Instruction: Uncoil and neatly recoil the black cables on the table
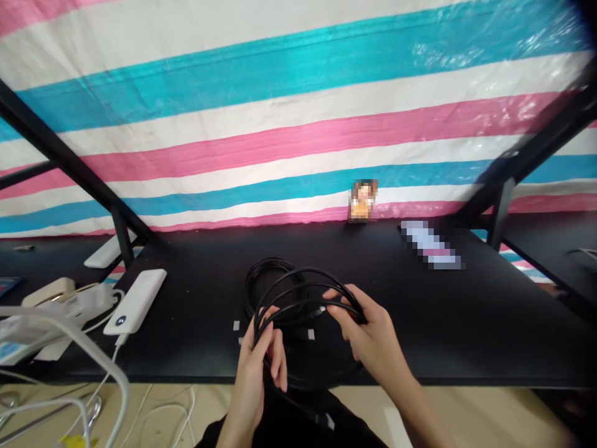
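Note:
Loops of a black cable [303,287] are held up between my two hands, above the front part of the black table. My left hand [263,354] is closed round the left side of the loops, thumb on top. My right hand [366,323] grips the loops' right side, with a light-coloured connector tip near its fingertips. Below my left hand one cable end hangs past the table edge, with a pale connector [329,421]. Behind the held loops lies another coil of black cable [254,280] on the table.
Small pale stickers [311,335] are on the black table [443,323]. To the left lie a white power bank [137,302] with a cable plugged in and a white power strip [88,305]. A blurred flat object [431,246] and a small figure picture [362,202] are at the back.

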`<state>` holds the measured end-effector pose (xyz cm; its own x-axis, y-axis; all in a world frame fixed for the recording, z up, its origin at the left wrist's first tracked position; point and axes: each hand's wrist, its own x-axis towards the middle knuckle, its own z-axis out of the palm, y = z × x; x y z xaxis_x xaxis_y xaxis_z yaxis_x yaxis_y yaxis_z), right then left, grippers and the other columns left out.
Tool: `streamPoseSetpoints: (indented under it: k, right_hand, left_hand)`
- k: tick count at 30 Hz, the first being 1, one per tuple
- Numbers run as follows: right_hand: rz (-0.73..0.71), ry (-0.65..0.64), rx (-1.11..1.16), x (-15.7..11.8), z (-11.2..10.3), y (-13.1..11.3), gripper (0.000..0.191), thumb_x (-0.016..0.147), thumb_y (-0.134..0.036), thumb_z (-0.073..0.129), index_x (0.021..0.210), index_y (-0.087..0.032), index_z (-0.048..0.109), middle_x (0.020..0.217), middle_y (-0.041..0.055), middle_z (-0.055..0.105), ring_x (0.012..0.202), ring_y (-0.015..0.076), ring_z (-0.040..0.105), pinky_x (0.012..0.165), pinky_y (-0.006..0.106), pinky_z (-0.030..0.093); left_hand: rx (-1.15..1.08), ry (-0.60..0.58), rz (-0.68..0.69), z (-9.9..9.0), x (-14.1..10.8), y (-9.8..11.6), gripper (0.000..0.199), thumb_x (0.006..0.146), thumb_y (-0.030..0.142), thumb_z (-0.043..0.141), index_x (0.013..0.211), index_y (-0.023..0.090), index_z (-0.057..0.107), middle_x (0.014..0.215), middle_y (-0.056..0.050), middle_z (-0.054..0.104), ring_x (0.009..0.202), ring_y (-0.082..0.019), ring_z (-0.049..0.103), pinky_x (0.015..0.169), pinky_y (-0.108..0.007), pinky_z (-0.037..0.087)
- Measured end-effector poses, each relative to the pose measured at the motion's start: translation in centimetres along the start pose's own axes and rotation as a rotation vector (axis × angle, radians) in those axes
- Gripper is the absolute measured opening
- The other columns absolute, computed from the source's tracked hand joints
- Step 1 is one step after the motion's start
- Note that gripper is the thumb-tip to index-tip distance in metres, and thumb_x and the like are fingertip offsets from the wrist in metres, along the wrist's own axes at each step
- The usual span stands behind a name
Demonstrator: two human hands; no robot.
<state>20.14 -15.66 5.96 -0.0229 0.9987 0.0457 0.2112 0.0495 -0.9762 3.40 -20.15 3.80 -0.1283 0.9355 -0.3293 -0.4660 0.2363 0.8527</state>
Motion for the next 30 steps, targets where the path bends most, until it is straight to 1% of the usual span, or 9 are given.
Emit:
streamPoseSetpoints:
  k: [5, 7, 11, 15, 19, 21, 24, 26, 30]
  right_hand:
    - [-0.016, -0.081, -0.041, 0.1, -0.2, 0.0, 0.038, 0.089, -0.044, 0.048, 0.062, -0.018, 0.051, 0.039, -0.0067, 0.038, 0.029, 0.0055, 0.035, 0.030, 0.016, 0.025]
    - [0.001, -0.117, -0.060, 0.2, -0.2, -0.2, 0.046, 0.091, -0.049, 0.046, 0.056, -0.019, 0.047, 0.036, -0.0068, 0.034, 0.028, 0.0053, 0.034, 0.029, 0.017, 0.022]
    - [0.060, -0.143, 0.013, 0.4, 0.0, -0.8, 0.051, 0.089, -0.057, 0.047, 0.056, -0.018, 0.052, 0.035, -0.0067, 0.032, 0.026, 0.0047, 0.029, 0.029, 0.018, 0.018]
    - [0.179, -0.146, 0.115, 0.6, 0.8, -0.5, 0.045, 0.084, -0.060, 0.053, 0.074, -0.017, 0.063, 0.035, -0.0087, 0.032, 0.026, 0.0058, 0.029, 0.029, 0.018, 0.018]
    - [0.199, -0.207, 0.196, 0.9, 2.1, 0.5, 0.040, 0.083, -0.058, 0.057, 0.074, -0.018, 0.056, 0.038, -0.0089, 0.038, 0.030, 0.0098, 0.043, 0.036, 0.021, 0.037]
    - [0.157, -0.276, 0.226, 1.0, 2.7, 0.8, 0.037, 0.086, -0.053, 0.055, 0.071, -0.019, 0.051, 0.043, -0.0067, 0.045, 0.044, 0.0135, 0.057, 0.052, 0.025, 0.049]
    - [0.136, -0.341, 0.201, 1.2, 3.4, 1.3, 0.032, 0.090, -0.048, 0.051, 0.078, -0.019, 0.050, 0.057, -0.0033, 0.056, 0.068, 0.0165, 0.067, 0.070, 0.028, 0.052]
    - [0.198, -0.356, 0.180, 1.4, 3.7, 1.6, 0.031, 0.090, -0.049, 0.049, 0.087, -0.019, 0.050, 0.062, -0.0037, 0.058, 0.067, 0.0161, 0.066, 0.062, 0.026, 0.053]
    - [0.333, -0.296, 0.272, 1.9, 4.1, 2.0, 0.038, 0.086, -0.054, 0.047, 0.105, -0.020, 0.046, 0.056, -0.0077, 0.055, 0.041, 0.0130, 0.057, 0.033, 0.019, 0.043]
  left_hand:
    - [0.158, 0.016, 0.152, -0.3, 0.1, 0.8, 0.033, 0.085, 0.047, 0.057, 0.099, 0.017, 0.059, 0.043, 0.008, 0.045, 0.040, -0.007, 0.043, 0.046, -0.018, 0.039]
    - [0.231, 0.021, 0.199, -0.3, -0.1, 1.2, 0.031, 0.084, 0.044, 0.059, 0.101, 0.018, 0.058, 0.043, 0.008, 0.046, 0.041, -0.007, 0.044, 0.047, -0.018, 0.039]
    - [0.210, 0.107, 0.176, 0.0, -0.1, 1.5, 0.040, 0.082, 0.050, 0.060, 0.107, 0.019, 0.057, 0.037, 0.010, 0.039, 0.030, -0.004, 0.028, 0.034, -0.016, 0.021]
    - [-0.004, 0.147, 0.067, 0.2, 0.7, 1.5, 0.039, 0.077, 0.053, 0.064, 0.079, 0.015, 0.061, 0.035, 0.012, 0.028, 0.029, 0.000, 0.017, 0.032, -0.015, 0.011]
    - [-0.298, 0.231, 0.085, -0.3, 1.7, 2.1, 0.033, 0.081, 0.049, 0.063, 0.080, 0.016, 0.059, 0.037, 0.012, 0.027, 0.029, 0.000, 0.017, 0.032, -0.017, 0.013]
    - [-0.416, 0.287, 0.152, -0.5, 2.2, 2.4, 0.030, 0.082, 0.047, 0.063, 0.081, 0.017, 0.058, 0.040, 0.013, 0.028, 0.030, 0.000, 0.017, 0.032, -0.017, 0.015]
    - [-0.441, 0.334, 0.216, -0.6, 2.8, 2.6, 0.031, 0.082, 0.047, 0.062, 0.079, 0.017, 0.055, 0.042, 0.013, 0.027, 0.031, -0.001, 0.018, 0.033, -0.018, 0.016]
    - [-0.382, 0.327, 0.227, -0.6, 3.2, 2.6, 0.032, 0.081, 0.048, 0.063, 0.081, 0.017, 0.054, 0.043, 0.013, 0.027, 0.032, -0.001, 0.017, 0.034, -0.018, 0.016]
    - [-0.188, 0.244, 0.233, -0.9, 3.9, 2.5, 0.030, 0.077, 0.042, 0.069, 0.088, 0.018, 0.053, 0.047, 0.013, 0.033, 0.036, -0.002, 0.028, 0.039, -0.017, 0.022]
